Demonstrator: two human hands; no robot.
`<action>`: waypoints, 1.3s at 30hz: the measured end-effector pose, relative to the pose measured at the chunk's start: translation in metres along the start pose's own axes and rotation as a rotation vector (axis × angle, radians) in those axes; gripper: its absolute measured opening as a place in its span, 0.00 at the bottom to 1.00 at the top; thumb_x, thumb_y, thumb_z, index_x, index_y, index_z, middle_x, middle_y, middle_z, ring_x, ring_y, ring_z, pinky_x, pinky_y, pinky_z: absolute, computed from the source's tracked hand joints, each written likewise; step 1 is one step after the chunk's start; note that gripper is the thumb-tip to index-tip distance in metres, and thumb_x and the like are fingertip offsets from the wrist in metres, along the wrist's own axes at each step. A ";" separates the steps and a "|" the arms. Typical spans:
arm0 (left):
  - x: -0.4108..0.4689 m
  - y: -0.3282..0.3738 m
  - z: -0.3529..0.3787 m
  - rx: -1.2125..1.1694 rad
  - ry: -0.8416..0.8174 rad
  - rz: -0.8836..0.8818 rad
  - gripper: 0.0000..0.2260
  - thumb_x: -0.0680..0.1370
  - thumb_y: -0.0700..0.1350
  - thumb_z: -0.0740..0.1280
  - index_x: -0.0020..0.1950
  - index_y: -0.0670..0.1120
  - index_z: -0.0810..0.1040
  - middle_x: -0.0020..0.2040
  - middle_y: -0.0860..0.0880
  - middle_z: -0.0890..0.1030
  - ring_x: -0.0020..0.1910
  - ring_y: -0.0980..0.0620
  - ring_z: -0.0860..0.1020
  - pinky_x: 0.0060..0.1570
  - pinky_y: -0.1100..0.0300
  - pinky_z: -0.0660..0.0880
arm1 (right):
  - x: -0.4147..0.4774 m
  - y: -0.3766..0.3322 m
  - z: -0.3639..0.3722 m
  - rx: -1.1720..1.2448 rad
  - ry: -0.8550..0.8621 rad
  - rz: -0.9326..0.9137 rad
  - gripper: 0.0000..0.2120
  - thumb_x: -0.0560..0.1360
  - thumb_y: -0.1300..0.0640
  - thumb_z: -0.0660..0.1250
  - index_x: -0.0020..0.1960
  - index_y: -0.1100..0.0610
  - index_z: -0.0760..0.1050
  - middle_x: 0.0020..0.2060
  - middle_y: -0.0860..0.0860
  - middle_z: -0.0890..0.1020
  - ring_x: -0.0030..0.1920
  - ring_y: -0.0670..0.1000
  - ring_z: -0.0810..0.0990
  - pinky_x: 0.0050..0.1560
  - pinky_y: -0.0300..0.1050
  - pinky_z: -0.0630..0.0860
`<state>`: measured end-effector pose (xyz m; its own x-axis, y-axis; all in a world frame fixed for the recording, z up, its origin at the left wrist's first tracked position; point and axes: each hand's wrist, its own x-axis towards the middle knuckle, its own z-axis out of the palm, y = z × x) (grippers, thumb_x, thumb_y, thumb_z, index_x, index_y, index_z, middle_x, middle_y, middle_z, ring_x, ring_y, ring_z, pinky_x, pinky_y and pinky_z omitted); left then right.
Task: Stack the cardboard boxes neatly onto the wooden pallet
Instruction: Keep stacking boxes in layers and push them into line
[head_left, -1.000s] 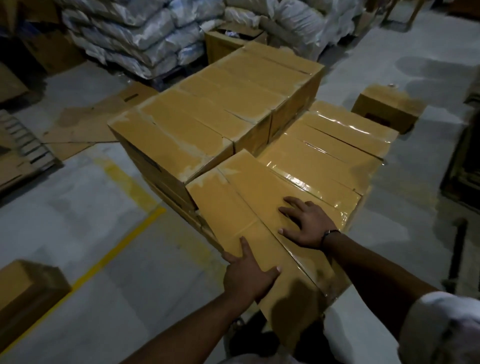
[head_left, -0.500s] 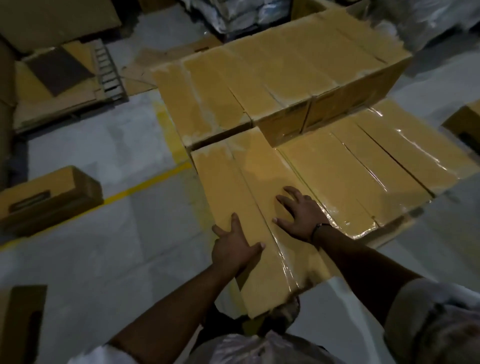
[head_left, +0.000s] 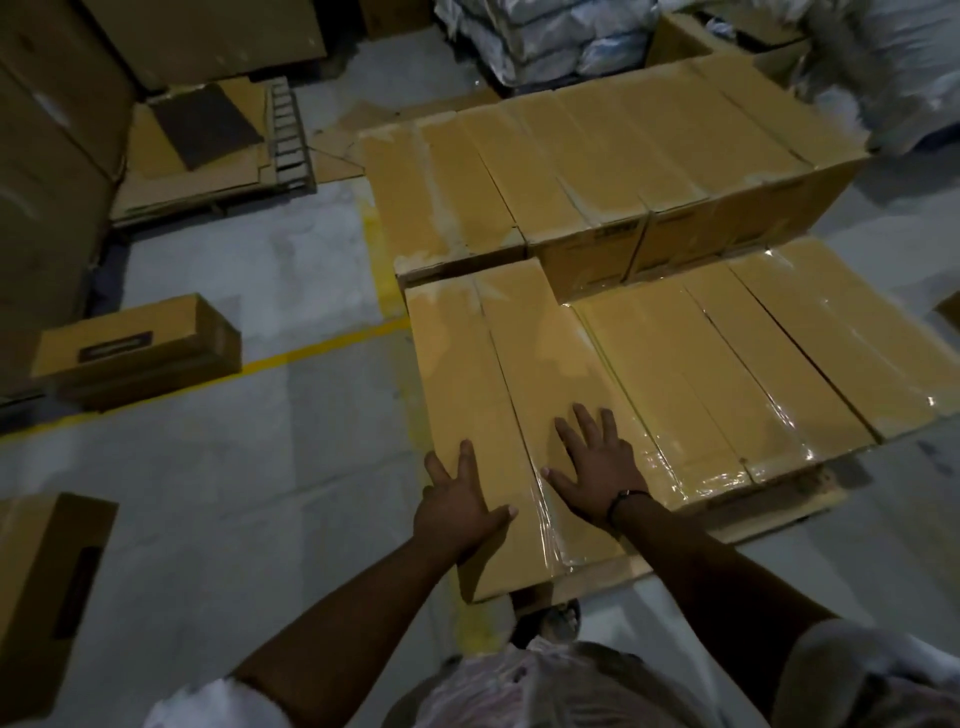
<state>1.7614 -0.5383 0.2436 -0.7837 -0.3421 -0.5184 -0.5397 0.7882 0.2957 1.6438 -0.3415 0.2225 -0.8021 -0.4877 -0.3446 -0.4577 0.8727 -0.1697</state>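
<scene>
Left hand flat, fingers spread, palm down on top of near-left cardboard box, at its left edge near the 6 o'clock end; nothing gripped. Right hand same: open, splayed, pressing on same box top just right of centre seam, dark band at wrist. No closed grip on either side.

Box sits at 9 o'clock end of lower front row, touching next box; tape glossy along seam. Near end overhangs wooden pallet, pale edge showing at 4 o'clock below the row.

Taller back row at 12 o'clock, butted against front row.

Loose cardboard box on floor at 9 o'clock, well apart, beside yellow floor line. Another box at 8 o'clock. Flattened cardboard at 11 o'clock. White sacks at 12 o'clock.
</scene>
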 end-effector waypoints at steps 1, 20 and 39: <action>-0.006 -0.001 0.005 -0.010 0.001 -0.001 0.58 0.70 0.73 0.70 0.82 0.55 0.33 0.79 0.38 0.40 0.67 0.34 0.73 0.62 0.47 0.76 | -0.008 0.001 0.004 -0.017 -0.003 -0.011 0.40 0.78 0.29 0.51 0.83 0.45 0.44 0.82 0.49 0.38 0.81 0.61 0.37 0.75 0.63 0.60; -0.062 -0.007 0.036 -0.251 -0.097 0.018 0.69 0.61 0.64 0.83 0.82 0.56 0.33 0.81 0.34 0.42 0.76 0.34 0.64 0.71 0.47 0.69 | -0.069 0.025 0.000 0.346 -0.179 0.129 0.63 0.62 0.32 0.79 0.80 0.36 0.37 0.79 0.55 0.29 0.78 0.63 0.61 0.72 0.56 0.71; -0.058 0.037 0.041 -0.158 0.002 -0.038 0.66 0.62 0.68 0.80 0.82 0.61 0.33 0.81 0.36 0.45 0.76 0.31 0.64 0.71 0.42 0.70 | -0.046 0.074 -0.022 0.344 -0.055 -0.070 0.60 0.61 0.32 0.79 0.81 0.37 0.47 0.80 0.54 0.41 0.79 0.62 0.54 0.74 0.55 0.67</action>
<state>1.7998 -0.4680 0.2517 -0.7624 -0.3712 -0.5301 -0.6104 0.6846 0.3984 1.6385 -0.2551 0.2466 -0.7474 -0.5526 -0.3688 -0.3470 0.7981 -0.4926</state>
